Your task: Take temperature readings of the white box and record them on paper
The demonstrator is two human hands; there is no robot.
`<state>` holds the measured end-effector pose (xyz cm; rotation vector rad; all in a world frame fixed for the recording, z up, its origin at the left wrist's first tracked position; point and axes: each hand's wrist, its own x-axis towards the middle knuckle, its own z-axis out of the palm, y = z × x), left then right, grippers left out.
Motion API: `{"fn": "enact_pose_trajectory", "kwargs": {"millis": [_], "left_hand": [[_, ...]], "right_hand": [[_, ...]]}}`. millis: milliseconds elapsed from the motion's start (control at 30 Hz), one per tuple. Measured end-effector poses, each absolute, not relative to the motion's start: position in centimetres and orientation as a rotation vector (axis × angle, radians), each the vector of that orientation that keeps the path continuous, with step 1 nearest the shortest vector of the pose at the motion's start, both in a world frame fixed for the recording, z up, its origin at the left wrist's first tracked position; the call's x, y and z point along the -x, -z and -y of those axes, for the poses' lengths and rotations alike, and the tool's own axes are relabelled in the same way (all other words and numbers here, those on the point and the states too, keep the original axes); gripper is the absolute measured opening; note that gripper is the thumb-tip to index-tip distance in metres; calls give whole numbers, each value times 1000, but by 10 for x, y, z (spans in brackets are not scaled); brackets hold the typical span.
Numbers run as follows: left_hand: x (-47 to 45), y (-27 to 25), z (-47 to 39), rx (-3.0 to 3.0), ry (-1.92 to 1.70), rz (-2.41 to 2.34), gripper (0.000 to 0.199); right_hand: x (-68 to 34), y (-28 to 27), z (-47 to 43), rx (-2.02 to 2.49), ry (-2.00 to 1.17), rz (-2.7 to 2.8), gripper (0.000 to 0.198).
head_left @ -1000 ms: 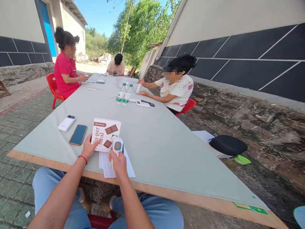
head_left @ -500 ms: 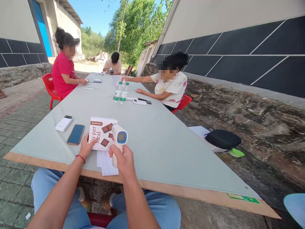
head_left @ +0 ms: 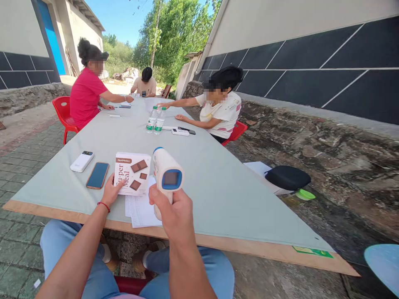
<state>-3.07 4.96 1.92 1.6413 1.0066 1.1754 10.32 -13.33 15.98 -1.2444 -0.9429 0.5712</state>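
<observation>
My left hand (head_left: 112, 190) grips the lower left corner of a white box (head_left: 132, 173) printed with chocolate pieces and the words "Su-per Meal". The box is tilted up toward me over the near part of the table. Wrapped round the handle of a white and blue infrared thermometer (head_left: 167, 166) is my right hand (head_left: 174, 211). The thermometer is raised to the right of the box, apart from it, with its small screen facing me. Printed paper sheets (head_left: 141, 211) lie under the box and partly behind my right hand.
A phone (head_left: 97, 175) and a white power bank (head_left: 82, 161) lie left of the box on the table (head_left: 233, 199). Water bottles (head_left: 155, 120) stand farther back. One person (head_left: 89, 91) sits at the left, another (head_left: 218, 108) at the right, a third (head_left: 146, 85) at the far end.
My right hand has drawn the thermometer closer to me and rightward, away from the box. The box stays in my left hand. The person at the left has stretched an arm across the table.
</observation>
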Motion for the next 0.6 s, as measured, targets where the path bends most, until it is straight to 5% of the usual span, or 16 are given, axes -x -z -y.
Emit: {"fn": "enact_pose_trajectory", "kwargs": {"millis": [300, 600], "left_hand": [[30, -21, -53, -1345, -1095, -989, 63], [-7, -16, -71, -1262, -1226, -840, 62]], "right_hand": [[-219, -55, 81, 2520, -410, 1098, 46], [-257, -20, 88, 2719, -155, 1319, 35]]}}
